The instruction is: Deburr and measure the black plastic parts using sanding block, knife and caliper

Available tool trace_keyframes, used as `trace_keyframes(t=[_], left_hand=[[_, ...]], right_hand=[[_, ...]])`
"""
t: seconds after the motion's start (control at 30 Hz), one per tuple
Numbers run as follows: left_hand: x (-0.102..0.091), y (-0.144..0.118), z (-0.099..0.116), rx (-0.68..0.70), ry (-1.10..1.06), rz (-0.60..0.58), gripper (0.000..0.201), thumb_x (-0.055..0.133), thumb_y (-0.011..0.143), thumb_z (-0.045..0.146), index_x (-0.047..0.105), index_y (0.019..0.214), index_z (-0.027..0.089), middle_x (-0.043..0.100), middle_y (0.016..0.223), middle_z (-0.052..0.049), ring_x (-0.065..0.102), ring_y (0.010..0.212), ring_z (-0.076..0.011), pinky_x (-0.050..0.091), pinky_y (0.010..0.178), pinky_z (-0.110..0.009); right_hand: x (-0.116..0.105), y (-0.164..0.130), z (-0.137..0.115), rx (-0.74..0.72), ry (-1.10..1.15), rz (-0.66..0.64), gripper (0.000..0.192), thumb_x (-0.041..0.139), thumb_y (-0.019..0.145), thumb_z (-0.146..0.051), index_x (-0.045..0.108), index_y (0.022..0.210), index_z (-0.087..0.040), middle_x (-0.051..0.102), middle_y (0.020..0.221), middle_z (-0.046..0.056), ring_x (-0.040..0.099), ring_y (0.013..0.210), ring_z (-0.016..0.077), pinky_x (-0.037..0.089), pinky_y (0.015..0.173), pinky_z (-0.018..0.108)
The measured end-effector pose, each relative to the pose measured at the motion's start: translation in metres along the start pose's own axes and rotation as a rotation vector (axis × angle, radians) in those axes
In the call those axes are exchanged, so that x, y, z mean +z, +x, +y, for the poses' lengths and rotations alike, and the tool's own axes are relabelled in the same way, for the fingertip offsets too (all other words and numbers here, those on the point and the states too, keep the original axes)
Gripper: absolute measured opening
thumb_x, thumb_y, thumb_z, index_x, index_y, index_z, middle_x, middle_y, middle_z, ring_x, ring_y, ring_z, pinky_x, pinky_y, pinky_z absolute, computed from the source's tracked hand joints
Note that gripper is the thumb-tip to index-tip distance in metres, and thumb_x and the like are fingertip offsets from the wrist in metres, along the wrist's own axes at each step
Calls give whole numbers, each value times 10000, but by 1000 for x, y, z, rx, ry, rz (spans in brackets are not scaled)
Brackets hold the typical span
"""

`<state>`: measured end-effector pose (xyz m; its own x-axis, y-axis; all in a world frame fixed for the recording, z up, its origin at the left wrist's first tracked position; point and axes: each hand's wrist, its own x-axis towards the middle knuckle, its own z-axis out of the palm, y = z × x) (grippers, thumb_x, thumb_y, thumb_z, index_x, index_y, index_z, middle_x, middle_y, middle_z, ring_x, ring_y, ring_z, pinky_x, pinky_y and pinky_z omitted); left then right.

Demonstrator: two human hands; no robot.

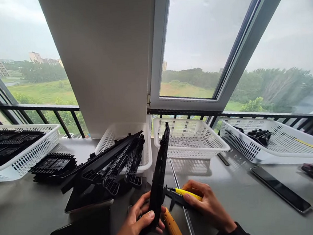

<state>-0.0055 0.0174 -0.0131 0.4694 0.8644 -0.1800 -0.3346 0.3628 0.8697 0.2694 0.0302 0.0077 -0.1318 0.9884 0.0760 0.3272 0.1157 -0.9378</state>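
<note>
A long black plastic part [159,175] is being held upright over the grey table [235,198] by the left hand [138,225], fingers curled tight round its lower end; a yellow-and-black caliper [182,195] is being pressed against its edge by the right hand [208,204], fingers closed on the tool. One part is thus being gauged, judging by this; a heap of like parts [111,165] is lying against the middle basket [145,147], while the next basket [191,140] is standing bare, so most seems left.
</note>
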Motion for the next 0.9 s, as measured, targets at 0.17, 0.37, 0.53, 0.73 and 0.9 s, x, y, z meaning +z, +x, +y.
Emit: trace_keyframes(t=[0.17, 0.37, 0.53, 0.73, 0.9], left_hand=[[-4, 2, -11, -12, -8, 43, 708, 861, 848, 504, 614, 1449, 221, 801, 1153, -151, 769, 847, -273, 592, 826, -451], [-4, 5, -18, 3, 25, 16, 768, 890, 809, 516, 608, 1456, 212, 796, 1175, -158, 787, 846, -284, 614, 813, -462], [-1, 4, -13, 18, 44, 23, 732, 884, 802, 565, 626, 1383, 200, 796, 1162, -154, 799, 840, -275, 621, 810, -442], [16, 12, -32, 86, 185, -26, 885, 751, 879, 677, 480, 1557, 177, 748, 1303, -213, 796, 988, -340, 607, 938, -522], [50, 31, -75, 251, 324, -9, 1131, 764, 833, 673, 303, 1683, 85, 453, 1683, -256, 409, 1566, -427, 329, 1290, -513]], right_hand=[[-2, 2, -4, -13, -61, -16, 447, 692, 908, -599, 704, 798, -165, 620, 724, 12, 552, 674, 178, 398, 606, 275], [-4, 0, -1, -24, -102, 3, 453, 676, 946, -599, 742, 839, -164, 679, 776, 35, 592, 723, 196, 436, 646, 284], [1, -2, -1, -7, -68, -113, 528, 677, 911, -658, 713, 726, -165, 575, 669, 8, 500, 659, 172, 366, 586, 276], [23, 1, 3, 144, 345, 39, 594, 711, 837, -774, 717, 904, -184, 410, 586, -70, 298, 507, 94, 236, 464, 220], [48, 6, 9, 270, 435, 145, 649, 912, 608, -735, 714, 860, -170, 581, 636, -22, 481, 527, 128, 404, 460, 238]])
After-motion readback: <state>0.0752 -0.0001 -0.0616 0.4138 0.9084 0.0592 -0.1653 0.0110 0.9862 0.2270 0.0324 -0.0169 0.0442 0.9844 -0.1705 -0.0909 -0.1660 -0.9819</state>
